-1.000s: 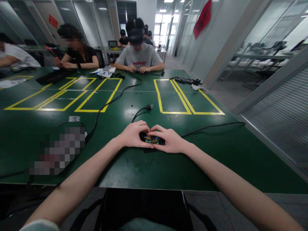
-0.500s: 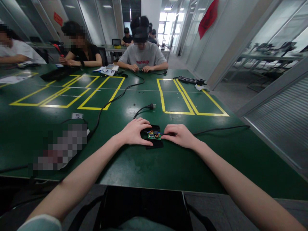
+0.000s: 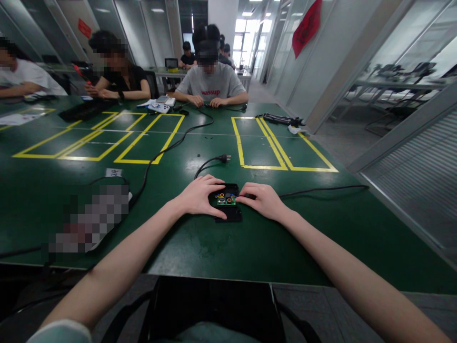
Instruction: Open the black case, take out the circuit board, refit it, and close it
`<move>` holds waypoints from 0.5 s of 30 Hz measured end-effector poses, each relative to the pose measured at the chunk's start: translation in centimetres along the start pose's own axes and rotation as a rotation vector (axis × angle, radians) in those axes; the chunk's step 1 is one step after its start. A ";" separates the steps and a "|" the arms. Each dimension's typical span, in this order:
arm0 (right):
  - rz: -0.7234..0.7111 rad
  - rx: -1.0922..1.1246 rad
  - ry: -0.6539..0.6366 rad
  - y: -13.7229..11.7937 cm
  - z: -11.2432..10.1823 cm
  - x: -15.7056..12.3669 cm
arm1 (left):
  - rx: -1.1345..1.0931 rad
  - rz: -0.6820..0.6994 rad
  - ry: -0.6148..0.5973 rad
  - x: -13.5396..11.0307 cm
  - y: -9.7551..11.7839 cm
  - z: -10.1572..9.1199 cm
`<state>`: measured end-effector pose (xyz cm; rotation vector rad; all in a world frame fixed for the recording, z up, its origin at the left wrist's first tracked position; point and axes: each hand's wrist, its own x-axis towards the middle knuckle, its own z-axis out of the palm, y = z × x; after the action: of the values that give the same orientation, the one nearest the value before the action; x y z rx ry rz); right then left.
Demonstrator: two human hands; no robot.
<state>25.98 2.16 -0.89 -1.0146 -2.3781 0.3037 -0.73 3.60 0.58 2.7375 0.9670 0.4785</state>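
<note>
A small black open case (image 3: 230,214) lies on the green table (image 3: 221,247) straight ahead of me, with a green circuit board (image 3: 225,198) showing inside it. My left hand (image 3: 198,196) grips the case's left side, thumb along the near edge and fingers curled over the far corner. My right hand (image 3: 262,200) rests at the case's right side, its fingertips touching the board's right edge. A black cable (image 3: 321,191) runs from the case off to the right.
A loose plug (image 3: 223,157) with its cord lies just beyond the case. Yellow tape rectangles (image 3: 264,143) mark the table. A long black cable (image 3: 167,145) crosses the left half. Several people sit at the far side. A black device (image 3: 280,119) lies at far right.
My hands, pressed together over the case a second ago, have drawn apart. The board is now exposed, and my right hand has slid to the case's right side.
</note>
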 end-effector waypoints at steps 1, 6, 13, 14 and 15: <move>0.007 -0.004 0.006 0.0 0.1 0.0 | 0.002 -0.006 0.004 0.0 0.0 0.0; 0.030 -0.010 0.007 0.1 0.2 0.0 | 0.026 -0.038 0.037 0.0 -0.2 0.5; 0.045 -0.009 0.026 0.0 0.3 0.1 | -0.017 -0.031 0.155 -0.1 -0.2 0.5; 0.045 -0.005 0.028 0.0 0.3 0.1 | -0.028 -0.029 0.183 -0.2 -0.2 0.4; 0.046 0.000 0.033 0.0 0.4 0.1 | -0.038 -0.030 0.199 -0.3 -0.3 0.2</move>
<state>25.72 2.23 -1.14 -1.0677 -2.3281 0.3014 -1.02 3.63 0.23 2.6753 1.0314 0.7680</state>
